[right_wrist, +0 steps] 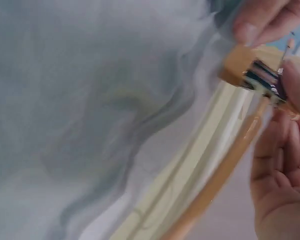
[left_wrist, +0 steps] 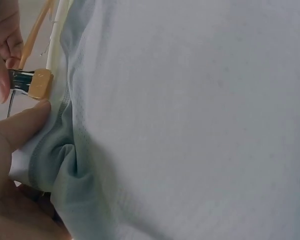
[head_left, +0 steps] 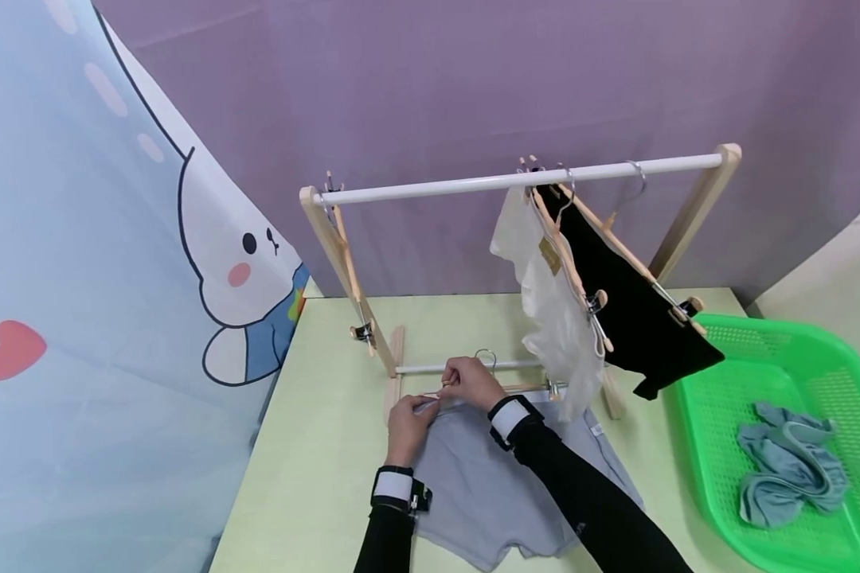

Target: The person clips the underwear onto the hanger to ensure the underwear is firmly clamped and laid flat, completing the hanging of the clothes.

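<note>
Grey-blue shorts point(head_left: 487, 477) lie on the table, waistband toward the rack. My left hand point(head_left: 407, 430) pinches the waistband's left corner; in the left wrist view its thumb is beside the clip's wooden pad. A wooden clip hanger point(head_left: 523, 388) lies along the waistband, its far clip at the right. With my right hand point(head_left: 473, 382) I pinch the near metal-and-wood clip point(right_wrist: 262, 77) at the end of the hanger bar. The clip is right at the waistband edge in the left wrist view; whether it bites the cloth I cannot tell.
A wooden rack with a white rail point(head_left: 430, 189) stands over the work. From it hang a bare clip hanger point(head_left: 347, 263) at left, a white garment point(head_left: 545, 294) and a black garment point(head_left: 616, 294). At right, a green basket point(head_left: 717, 446) holds crumpled blue-green cloth point(head_left: 791, 465).
</note>
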{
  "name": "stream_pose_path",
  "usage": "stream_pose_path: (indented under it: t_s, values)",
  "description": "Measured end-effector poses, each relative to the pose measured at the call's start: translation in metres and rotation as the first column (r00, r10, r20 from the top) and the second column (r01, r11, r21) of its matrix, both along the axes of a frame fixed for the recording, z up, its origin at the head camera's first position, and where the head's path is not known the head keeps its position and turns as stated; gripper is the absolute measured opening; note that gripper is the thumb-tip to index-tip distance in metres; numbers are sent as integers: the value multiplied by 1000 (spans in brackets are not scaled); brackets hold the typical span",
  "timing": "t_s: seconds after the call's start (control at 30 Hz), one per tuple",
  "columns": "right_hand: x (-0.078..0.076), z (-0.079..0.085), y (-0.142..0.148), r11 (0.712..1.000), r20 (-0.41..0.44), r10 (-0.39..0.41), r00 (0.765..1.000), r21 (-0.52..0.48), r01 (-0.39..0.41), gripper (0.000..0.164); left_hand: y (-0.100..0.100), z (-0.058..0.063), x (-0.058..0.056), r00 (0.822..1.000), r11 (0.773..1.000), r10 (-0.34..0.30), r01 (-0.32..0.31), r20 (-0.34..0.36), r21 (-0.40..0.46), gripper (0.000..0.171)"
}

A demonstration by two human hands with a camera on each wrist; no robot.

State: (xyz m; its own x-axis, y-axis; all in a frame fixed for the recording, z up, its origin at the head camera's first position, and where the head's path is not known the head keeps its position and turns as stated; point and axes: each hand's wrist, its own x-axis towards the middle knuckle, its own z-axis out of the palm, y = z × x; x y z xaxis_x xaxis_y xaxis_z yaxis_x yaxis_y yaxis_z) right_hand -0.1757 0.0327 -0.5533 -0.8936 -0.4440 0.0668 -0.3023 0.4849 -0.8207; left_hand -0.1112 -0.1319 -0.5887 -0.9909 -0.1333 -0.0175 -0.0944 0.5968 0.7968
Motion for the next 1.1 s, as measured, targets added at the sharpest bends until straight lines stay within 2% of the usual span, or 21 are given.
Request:
stream_pose_path:
  t_s: [0.17,0.27,0.4,0.5,0.6,0.77,0.93,1.1]
  values:
    - [6,-4,-6,1000,-38,-14,999,3,14,19,-6,-5,5,999,1000,6,-5,-33,31,12]
    - [9,-6,-7,1000,-70,12,997,15,-11,19,-8,-9,8,998,998,13,-9,-60,56,12]
    - [10,-6,-6,998,-86,53,995,20,-51,19,-9,-13,10,998,993,49,-44,-44,106,13]
    - [7,-3,-4,999,-80,41,996,10,-40,18,-8,-14,6,998,989,51,-44,-46,140,16]
    - [2,0,-2,1000,-82,24,996,19,-22,17,-7,-12,0,995,985,34,-18,-92,170,17]
    - [-3,0,-3,998,-75,57,995,41,-54,17,-7,-16,-2,987,975,59,-25,-149,220,11]
    - [-1,-1,-4,998,-67,56,996,25,-55,16,-8,-18,1,986,981,57,-27,-154,193,13]
    - [-1,7,2,1000,-93,-14,996,-11,13,14,-7,-13,0,996,990,14,-1,-92,143,15]
